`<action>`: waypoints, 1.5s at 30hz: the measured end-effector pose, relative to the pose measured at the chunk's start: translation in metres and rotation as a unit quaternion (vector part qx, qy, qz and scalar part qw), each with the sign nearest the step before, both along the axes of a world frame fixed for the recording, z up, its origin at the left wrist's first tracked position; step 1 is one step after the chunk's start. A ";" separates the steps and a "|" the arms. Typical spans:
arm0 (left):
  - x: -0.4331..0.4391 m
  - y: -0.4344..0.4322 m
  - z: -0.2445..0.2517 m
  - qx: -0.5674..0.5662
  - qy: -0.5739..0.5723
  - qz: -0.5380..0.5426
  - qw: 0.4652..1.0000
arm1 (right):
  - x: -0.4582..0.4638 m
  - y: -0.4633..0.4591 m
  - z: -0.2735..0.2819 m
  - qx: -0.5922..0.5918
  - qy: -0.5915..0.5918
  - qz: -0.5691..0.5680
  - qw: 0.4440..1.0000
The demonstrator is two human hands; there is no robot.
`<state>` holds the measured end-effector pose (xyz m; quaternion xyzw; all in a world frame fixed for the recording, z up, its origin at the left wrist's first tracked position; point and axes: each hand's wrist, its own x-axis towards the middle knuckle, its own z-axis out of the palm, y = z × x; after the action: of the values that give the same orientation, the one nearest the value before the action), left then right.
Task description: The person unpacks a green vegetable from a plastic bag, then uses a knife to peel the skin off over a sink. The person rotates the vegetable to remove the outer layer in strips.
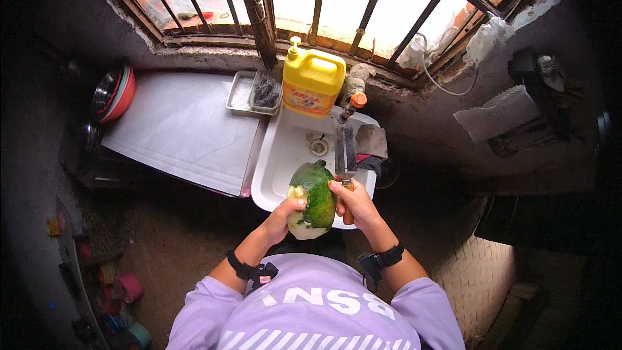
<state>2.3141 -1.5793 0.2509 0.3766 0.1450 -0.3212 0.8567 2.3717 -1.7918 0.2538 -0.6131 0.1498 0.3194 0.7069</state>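
My left hand (281, 218) grips the left side of a large green squash or papaya-like fruit (318, 194), its thumb on a pale patch. The skin is off at the fruit's lower end and part of its left side; green skin covers the rest. My right hand (357, 202) is closed around the wooden handle of a broad-bladed knife (345, 148), blade pointing away from me, with the thumb against the fruit's right side. Fruit and knife are above the near part of a white sink (272, 175). The drain (319, 146) shows beyond the fruit.
A yellow pump jug (313, 80) stands behind the sink, beside an orange-handled tap (358, 100). Cloths (372, 142) hang over the sink's right edge. Left are a pale countertop (189, 126), plastic baskets (241, 91) and stacked bowls (127, 95). A barred window (318, 5) lies ahead.
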 end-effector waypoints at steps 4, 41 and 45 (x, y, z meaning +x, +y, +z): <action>0.002 -0.001 -0.009 0.049 -0.037 0.036 0.997 | 0.007 -0.003 0.013 -0.288 -0.327 0.059 0.898; 0.024 0.021 -0.025 0.133 -0.183 -0.069 0.972 | 0.033 -0.111 -0.082 -0.614 -0.173 0.350 0.686; 0.037 0.017 -0.035 0.229 -0.240 -0.053 0.942 | 0.016 -0.062 -0.061 -0.460 -0.365 0.211 0.781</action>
<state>2.3508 -1.5628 0.2157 0.6355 -0.0155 -0.2246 0.7386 2.3879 -1.8533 0.1926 -0.9525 -0.1233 0.1060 0.2576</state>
